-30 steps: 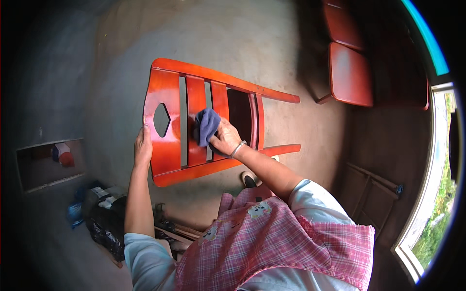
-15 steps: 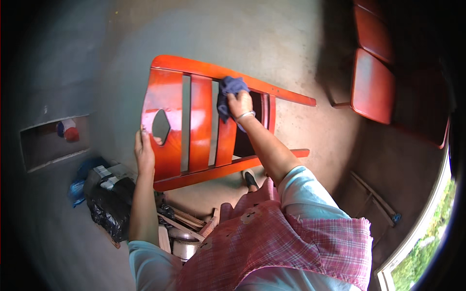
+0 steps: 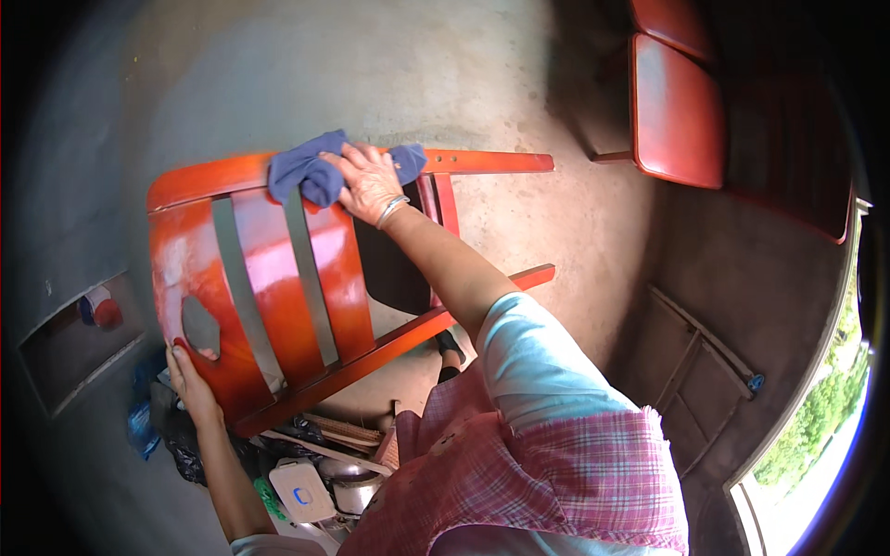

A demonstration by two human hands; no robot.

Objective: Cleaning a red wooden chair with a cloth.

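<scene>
Along the far rail [image 3: 211,178] of the chair [image 3: 264,269], the right hand [image 3: 373,185] presses a cloth [image 3: 311,173], its grip loosely closed on it. At lower left, the left hand [image 3: 196,387] has its grip closed around the chair's top edge. The chair is in front of the plaid apron [image 3: 565,473]; a red seat [image 3: 679,113] sits well apart at upper right.

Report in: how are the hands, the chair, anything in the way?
Left hand gripping the red chair. Right hand pressing blue cloth over its far rail. Backrest facing camera. Nothing visible blocking the cloth.
</scene>
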